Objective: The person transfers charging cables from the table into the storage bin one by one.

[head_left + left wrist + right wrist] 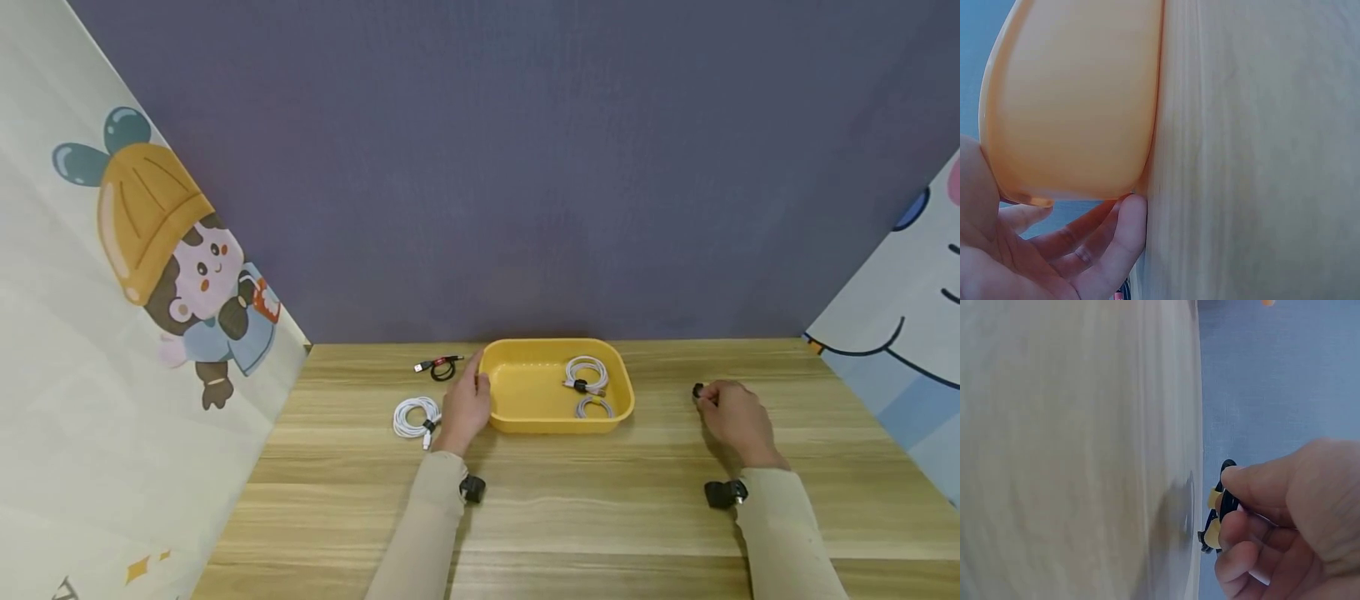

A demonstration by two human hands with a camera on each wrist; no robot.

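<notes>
Pinching the small black coiled cable (1229, 503) across several loops at once should stop it springing open; a light squeeze probably suffices, since it looks thin and pliable. The right hand (738, 423) has its grip closed to a narrow pinch, thumb against fingers, with the cable between. The left hand (465, 407) has a looser grip on the yellow tray (551, 425), thumb over the rim and fingers along the outer end wall; gentle pressure there would best steady it without tipping. The cable is well apart from the tray, to its right, at the bench (585, 517); I cannot tell whether it touches the wood. It looks dark and compact, with yellow pieces (1213, 535) showing beside the fingertips.
</notes>
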